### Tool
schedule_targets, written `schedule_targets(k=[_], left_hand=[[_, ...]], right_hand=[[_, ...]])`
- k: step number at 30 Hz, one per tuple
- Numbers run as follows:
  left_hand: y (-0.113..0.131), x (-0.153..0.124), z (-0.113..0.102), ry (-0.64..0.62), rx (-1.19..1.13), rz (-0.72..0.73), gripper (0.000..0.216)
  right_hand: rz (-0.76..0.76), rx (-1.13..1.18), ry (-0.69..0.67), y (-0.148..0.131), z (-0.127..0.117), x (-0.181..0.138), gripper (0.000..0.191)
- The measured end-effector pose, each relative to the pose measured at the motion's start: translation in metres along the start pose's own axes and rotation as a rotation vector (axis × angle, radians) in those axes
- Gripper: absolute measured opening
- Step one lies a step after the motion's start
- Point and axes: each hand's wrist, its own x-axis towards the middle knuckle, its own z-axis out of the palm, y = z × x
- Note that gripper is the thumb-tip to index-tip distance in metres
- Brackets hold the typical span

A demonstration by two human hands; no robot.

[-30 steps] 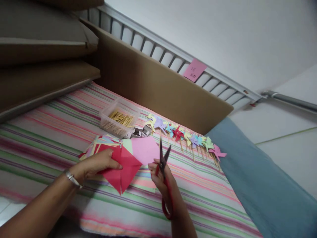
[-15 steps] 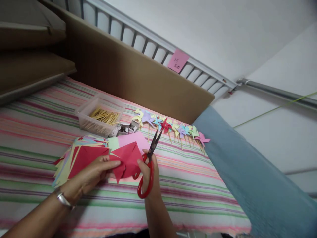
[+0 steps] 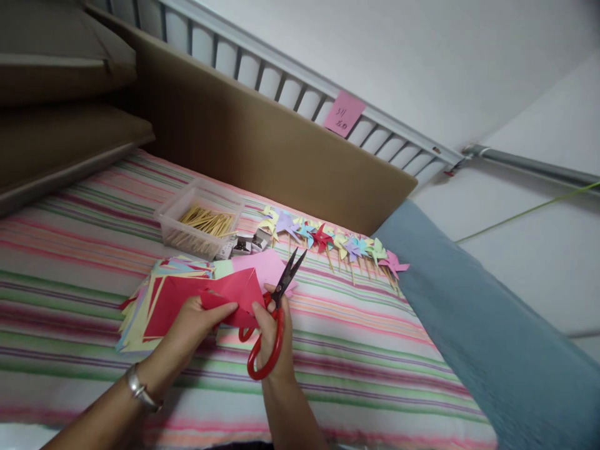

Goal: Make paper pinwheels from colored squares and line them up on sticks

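Observation:
My left hand (image 3: 194, 325) pinches a folded red paper square (image 3: 237, 292) just above the striped cloth. My right hand (image 3: 272, 334) is wrapped round red-handled scissors (image 3: 269, 315), whose dark blades stand slightly apart and point up and to the right, right beside the red paper's edge. A stack of coloured paper squares (image 3: 150, 303) lies under and to the left of my left hand, and a pink sheet (image 3: 262, 265) sits just behind the red paper.
A clear plastic box of wooden sticks (image 3: 199, 222) stands behind the stack, with small metal clips (image 3: 244, 245) next to it. A row of paper pinwheels (image 3: 335, 244) lies further right. A cardboard panel (image 3: 262, 150) leans along the back; blue fabric (image 3: 469, 325) covers the right.
My right hand turned the scissors from upright to a tilt and brought them against the red paper. The left hand drew the red paper in and folded it smaller.

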Motion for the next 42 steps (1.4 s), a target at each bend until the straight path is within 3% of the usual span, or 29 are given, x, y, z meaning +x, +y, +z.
schedule_targets(k=[4,8,14,21,25,35,42], left_hand=[[0.001,-0.002,-0.001,-0.031,0.051,0.06,0.021],[0.004,-0.002,-0.009,-0.02,-0.034,-0.037,0.015],[0.027,0.011,-0.048,0.033,-0.162,-0.068,0.034],[0.047,0.011,-0.078,0.019,-0.174,-0.071,0.028],[0.047,0.01,-0.08,-0.004,-0.151,-0.071,0.029],[0.046,0.012,-0.085,-0.08,-0.131,-0.071,0.027],[0.046,0.009,-0.084,-0.118,-0.131,-0.076,0.031]], right_hand=[[0.018,0.027,-0.029,-0.001,0.004,0.0,0.038],[0.037,0.014,-0.135,-0.002,0.006,0.0,0.035],[0.207,-0.216,-0.378,-0.012,0.002,-0.008,0.044],[0.279,-0.504,-0.658,-0.021,0.0,-0.021,0.032],[0.262,-0.565,-0.685,-0.019,-0.001,-0.021,0.029],[0.388,-0.629,-0.698,-0.022,-0.001,-0.021,0.034],[0.356,-0.631,-0.698,-0.023,-0.001,-0.022,0.035]])
